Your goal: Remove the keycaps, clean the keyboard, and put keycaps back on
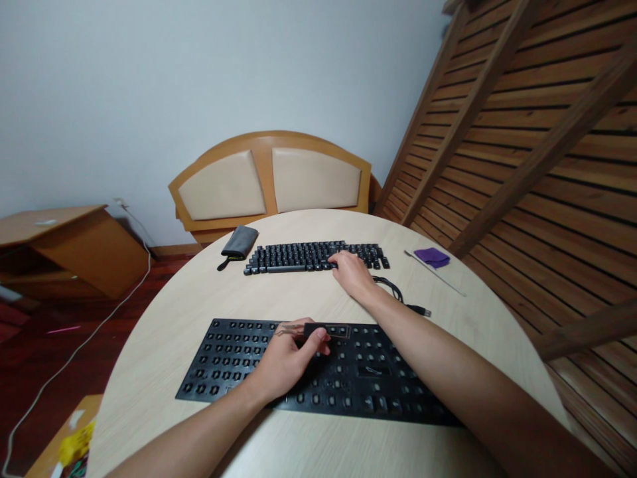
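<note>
My left hand [293,355] is closed around a keycap puller [314,328] with a black handle and thin metal wires sticking out to the left. It rests over a black keyboard base [199,372], whose switch sockets mostly show bare, without caps. Farther back, loose black keycaps [293,255] lie in keyboard-like rows. At the front edge of these rows, my right hand [351,272] pinches what looks like a keycap, partly hidden by the fingers. My right forearm crosses over the base's right part.
A black USB cable [418,310] lies behind the base. On the round table [164,332] are a grey pouch [239,241] at back left, a purple cloth [432,257] and a thin rod [438,275] at right. A padded chair back or headboard [269,153] stands behind.
</note>
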Demonstrator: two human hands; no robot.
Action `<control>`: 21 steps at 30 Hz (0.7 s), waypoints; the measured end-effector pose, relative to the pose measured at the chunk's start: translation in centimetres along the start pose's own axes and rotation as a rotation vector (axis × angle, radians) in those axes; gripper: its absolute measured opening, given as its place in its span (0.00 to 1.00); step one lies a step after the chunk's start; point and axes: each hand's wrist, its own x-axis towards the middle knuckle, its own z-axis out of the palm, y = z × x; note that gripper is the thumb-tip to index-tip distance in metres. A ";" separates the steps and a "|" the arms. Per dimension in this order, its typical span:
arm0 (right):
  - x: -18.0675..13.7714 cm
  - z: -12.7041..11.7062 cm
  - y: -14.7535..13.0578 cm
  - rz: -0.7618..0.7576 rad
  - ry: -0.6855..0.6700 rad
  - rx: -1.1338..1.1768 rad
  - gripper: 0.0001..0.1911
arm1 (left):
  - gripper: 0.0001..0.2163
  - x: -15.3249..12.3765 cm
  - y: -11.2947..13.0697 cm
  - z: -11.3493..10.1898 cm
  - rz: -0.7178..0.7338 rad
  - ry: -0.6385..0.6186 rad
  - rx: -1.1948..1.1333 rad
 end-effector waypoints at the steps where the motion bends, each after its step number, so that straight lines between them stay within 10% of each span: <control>1: 0.0 -0.1 -0.1 0.002 -0.001 -0.001 0.19 | 0.19 0.0 0.0 0.0 0.005 -0.002 0.003; 11: -2.2 -7.0 0.8 0.038 -0.039 -0.001 0.13 | 0.17 -0.3 0.6 0.0 0.081 -0.062 0.115; 21: -12.4 -9.2 0.9 -0.490 -0.485 0.411 0.09 | 0.13 -0.3 0.8 0.0 0.137 -0.079 0.160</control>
